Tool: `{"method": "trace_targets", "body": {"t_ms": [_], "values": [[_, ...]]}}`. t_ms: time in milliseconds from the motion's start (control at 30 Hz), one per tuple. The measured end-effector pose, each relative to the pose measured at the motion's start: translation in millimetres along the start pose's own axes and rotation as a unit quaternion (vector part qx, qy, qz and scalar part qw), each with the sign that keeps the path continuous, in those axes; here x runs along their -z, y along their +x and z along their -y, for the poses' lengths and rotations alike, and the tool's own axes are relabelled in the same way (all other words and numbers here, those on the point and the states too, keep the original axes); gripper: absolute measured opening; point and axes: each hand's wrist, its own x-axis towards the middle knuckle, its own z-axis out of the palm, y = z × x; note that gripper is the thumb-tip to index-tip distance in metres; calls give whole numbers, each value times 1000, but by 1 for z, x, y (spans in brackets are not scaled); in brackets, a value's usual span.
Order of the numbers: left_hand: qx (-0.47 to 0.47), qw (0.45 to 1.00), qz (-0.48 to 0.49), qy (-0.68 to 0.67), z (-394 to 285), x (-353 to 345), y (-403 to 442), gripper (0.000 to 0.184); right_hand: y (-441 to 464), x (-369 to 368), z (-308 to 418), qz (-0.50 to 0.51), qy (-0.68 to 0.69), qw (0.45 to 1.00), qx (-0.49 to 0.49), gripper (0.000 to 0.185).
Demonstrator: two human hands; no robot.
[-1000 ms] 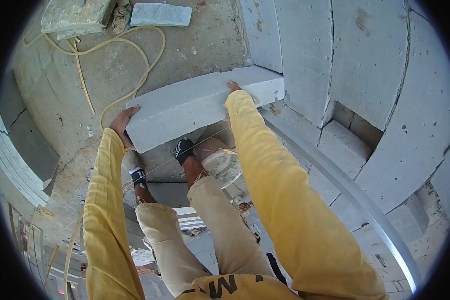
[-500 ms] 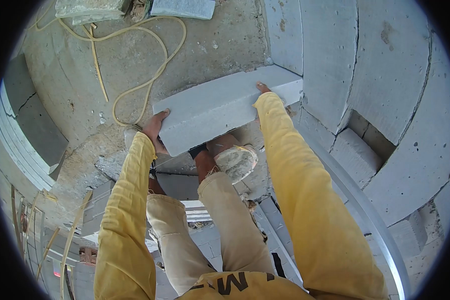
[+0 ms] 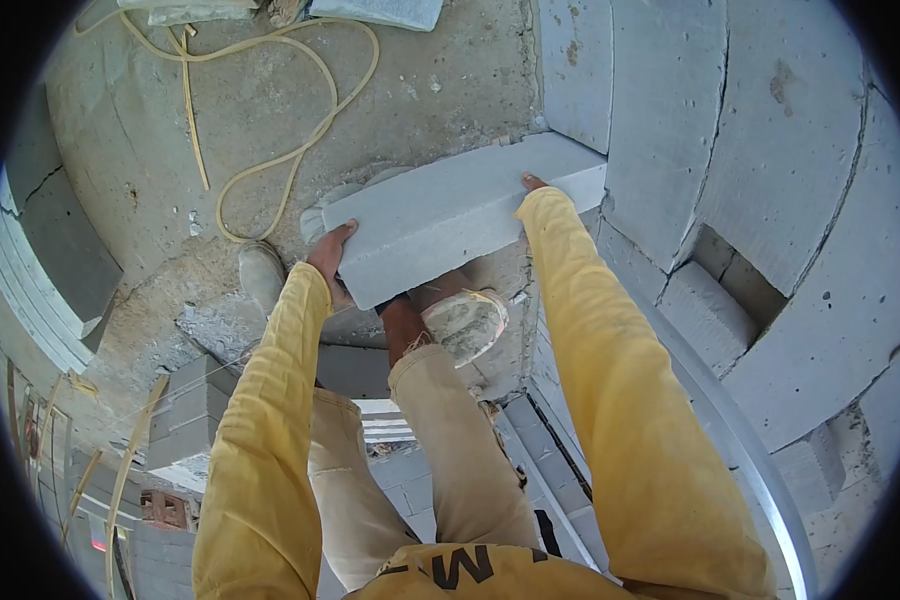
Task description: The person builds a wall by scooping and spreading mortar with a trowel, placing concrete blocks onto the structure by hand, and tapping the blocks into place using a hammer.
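A long pale grey concrete block lies slantwise in front of me, its right end against or very close to the block wall. My left hand grips its left end, thumb on the top edge and fingers around the end face. On the near long side, my right hand has its thumb over the top edge, while its other fingers are hidden behind the sleeve and block. Below the block, beside my leg, stands a round container with grey, mortar-like residue. Greyish lumpy material shows behind the block's left end.
A wall of large grey blocks rises on the right, with a rectangular opening in it. A yellowish hose loops over the floor. Stacked blocks stand at left. A metal rail curves past my right arm.
The block's left end has shifted slightly right with my left hand, exposing more lumpy material behind it. My right hand keeps nearly the same place. The view has shifted a little.
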Motion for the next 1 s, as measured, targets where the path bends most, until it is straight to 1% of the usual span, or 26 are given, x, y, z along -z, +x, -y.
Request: {"method": "trace_targets", "body": {"t_ms": [133, 167, 200, 233, 300, 333, 367, 400, 433, 500, 567, 633, 733, 833, 867, 900, 933, 967, 1000], "values": [[-9, 1000, -12, 10, 8, -7, -6, 70, 25, 0, -5, -1, -6, 1000, -18, 90], [-8, 1000, -19, 15, 9, -6, -7, 70, 28, -3, -6, -4, 8, 1000, -26, 90], [-11, 1000, -13, 13, 10, -4, -4, 71, 31, -3, -6, 1, 61, 997, -46, 94], [-15, 1000, -5, 11, 10, 0, 2, 71, 34, -2, -8, -2, 41, 999, -25, 93], [-7, 1000, -7, 11, 10, 0, 3, 70, -34, -7, -14, -5, 4, 1000, 17, 93], [3, 1000, -16, 12, 10, -2, 0, 70, -38, -15, -15, -23, 121, 992, 14, 95], [10, 1000, -24, 14, 8, -5, -2, 69, -42, -21, -15, -41, 237, 971, 9, 98], [3, 1000, -12, -4, 7, -3, -1, 69, -52, -23, -16, -60, 356, 933, 2, 102], [0, 1000, 5, -14, 10, 1, 4, 68, -61, -25, -18, -84, 340, 937, -7, 105], [-4, 999, 41, -27, 12, 0, 4, 65, -113, -27, -23, -131, 310, 941, -36, 112], [4, 998, 53, -12, 12, 2, 6, 64, -160, -29, -41, -122, 368, 921, -18, 115], [4, 998, 54, 7, 9, 4, 7, 65, -157, -51, -52, -161, 341, 924, 64, 110], [16, 998, 49, 41, 5, 6, 4, 66, -155, -105, -82, -235, 411, 846, 244, 93], [-41, 979, -109, 167, 0, 1, 2, 74, -186, -140, -126, -207, 464, 793, 335, 78], [-120, 943, -177, 253, -1, -2, 2, 78, -179, -163, -136, -160, 521, 767, 339, 75], [-199, 889, -240, 336, -3, -8, 3, 81, -165, -191, -141, -113, 575, 735, 341, 72], [-290, 815, -237, 442, -5, -16, 0, 88, -158, -213, -147, -66, 626, 697, 343, 69], [-376, 712, -253, 536, -6, -25, -4, 95, -162, -223, -159, -43, 618, 713, 329, 68], [-415, 658, -220, 588, -2, -44, -18, 96, -169, -231, -173, -19, 608, 728, 317, 67]]}}
